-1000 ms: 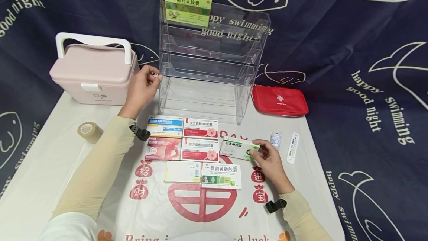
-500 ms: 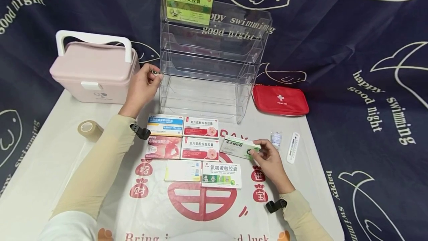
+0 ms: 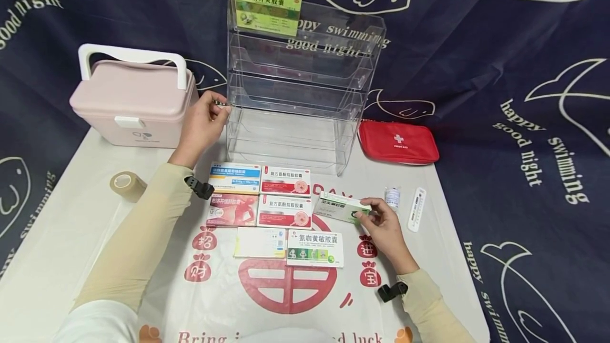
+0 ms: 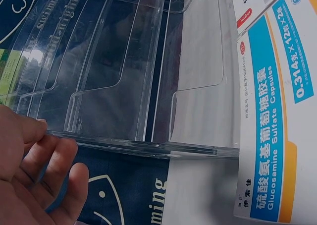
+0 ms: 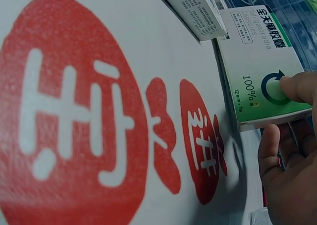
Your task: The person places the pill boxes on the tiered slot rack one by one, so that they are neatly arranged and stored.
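Observation:
My left hand (image 3: 204,126) pinches the left side edge of a clear plastic tiered display rack (image 3: 295,136). In the left wrist view, the fingertips (image 4: 64,148) meet the rack's side wall (image 4: 163,148). My right hand (image 3: 385,234) holds the right end of a white and green medicine box (image 3: 338,208), thumb on its front. The right wrist view shows this box (image 5: 255,61) tilted. Several medicine boxes lie in rows before the rack, among them a blue and white one (image 3: 235,179), a pink one (image 3: 232,210) and a white one (image 3: 314,249). A yellow-green box (image 3: 268,8) stands on the rack's top tier.
A pink lidded case (image 3: 133,102) with a white handle stands left of the rack. A tan bandage roll (image 3: 128,187) lies near my left forearm. On the right are a red first-aid pouch (image 3: 397,143), a small wrapped roll (image 3: 393,198) and a white test strip (image 3: 417,209).
The white and green box has tipped in my right hand, so more of its top edge shows. My left hand has stayed on the rack's edge.

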The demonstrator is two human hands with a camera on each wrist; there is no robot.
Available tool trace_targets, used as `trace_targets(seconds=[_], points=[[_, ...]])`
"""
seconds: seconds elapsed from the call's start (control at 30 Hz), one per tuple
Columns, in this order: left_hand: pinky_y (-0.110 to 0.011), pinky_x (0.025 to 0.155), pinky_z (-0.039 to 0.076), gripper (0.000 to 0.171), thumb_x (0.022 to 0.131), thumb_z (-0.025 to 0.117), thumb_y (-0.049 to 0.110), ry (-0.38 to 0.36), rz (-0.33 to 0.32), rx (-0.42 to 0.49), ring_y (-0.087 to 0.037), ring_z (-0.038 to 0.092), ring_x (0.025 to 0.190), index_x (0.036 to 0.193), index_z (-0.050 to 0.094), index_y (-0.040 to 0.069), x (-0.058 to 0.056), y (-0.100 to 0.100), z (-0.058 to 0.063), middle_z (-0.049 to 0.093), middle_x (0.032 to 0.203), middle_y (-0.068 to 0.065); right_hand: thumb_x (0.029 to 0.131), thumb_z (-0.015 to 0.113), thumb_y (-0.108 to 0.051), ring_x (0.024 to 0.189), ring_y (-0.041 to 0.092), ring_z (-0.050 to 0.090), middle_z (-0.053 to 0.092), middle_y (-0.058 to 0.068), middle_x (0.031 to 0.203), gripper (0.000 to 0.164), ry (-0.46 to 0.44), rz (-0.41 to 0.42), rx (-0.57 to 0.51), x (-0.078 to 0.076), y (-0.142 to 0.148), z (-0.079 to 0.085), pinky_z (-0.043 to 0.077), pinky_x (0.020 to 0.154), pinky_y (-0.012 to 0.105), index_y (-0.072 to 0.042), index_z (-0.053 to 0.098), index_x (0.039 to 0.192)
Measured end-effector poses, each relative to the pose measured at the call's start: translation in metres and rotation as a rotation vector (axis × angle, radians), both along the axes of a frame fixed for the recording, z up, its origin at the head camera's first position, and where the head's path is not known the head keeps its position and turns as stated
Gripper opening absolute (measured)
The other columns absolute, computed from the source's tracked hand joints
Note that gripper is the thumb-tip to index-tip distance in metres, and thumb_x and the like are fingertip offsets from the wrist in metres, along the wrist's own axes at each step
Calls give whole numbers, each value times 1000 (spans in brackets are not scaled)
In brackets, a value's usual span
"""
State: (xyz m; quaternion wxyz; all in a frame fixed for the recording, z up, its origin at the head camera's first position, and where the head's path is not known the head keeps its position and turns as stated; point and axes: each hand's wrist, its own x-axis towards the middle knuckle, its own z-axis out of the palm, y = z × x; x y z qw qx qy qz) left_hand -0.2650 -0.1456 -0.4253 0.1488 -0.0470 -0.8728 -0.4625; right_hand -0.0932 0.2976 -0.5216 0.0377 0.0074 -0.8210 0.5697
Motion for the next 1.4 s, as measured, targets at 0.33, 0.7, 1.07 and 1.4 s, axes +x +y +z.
trace_targets(seconds=[0.33, 0.7, 1.07, 1.4], points=[[-28, 66, 39, 23, 103, 61, 18, 1, 5, -1, -22, 53, 75, 120, 60, 3, 1, 1, 0, 60, 89, -11, 90, 74, 4, 85, 14, 56, 63, 14, 124, 27, 30, -2, -17, -1, 0, -3, 46, 69, 20, -1, 64, 115], [-29, 68, 39, 22, 102, 62, 15, 11, 14, -4, -22, 53, 77, 120, 60, 2, 0, 0, -1, 59, 89, -11, 88, 70, 14, 81, 19, 55, 62, 24, 119, 26, 69, 0, -6, 2, -18, 29, 47, 67, 22, 10, 62, 112], [-31, 68, 39, 23, 103, 62, 16, 0, 7, 1, -22, 53, 77, 121, 59, 3, 0, 0, -2, 60, 90, -12, 89, 70, 12, 84, 12, 55, 61, 22, 125, 27, 55, 24, -40, 1, -16, 27, 47, 71, 23, 7, 62, 114], [-31, 67, 40, 23, 103, 62, 17, 0, -3, 1, -22, 53, 75, 121, 59, 4, 2, 0, 0, 61, 89, -12, 89, 72, 9, 82, 13, 58, 65, 15, 119, 27, 43, -28, -17, -4, -22, 33, 49, 73, 21, 7, 65, 115]])
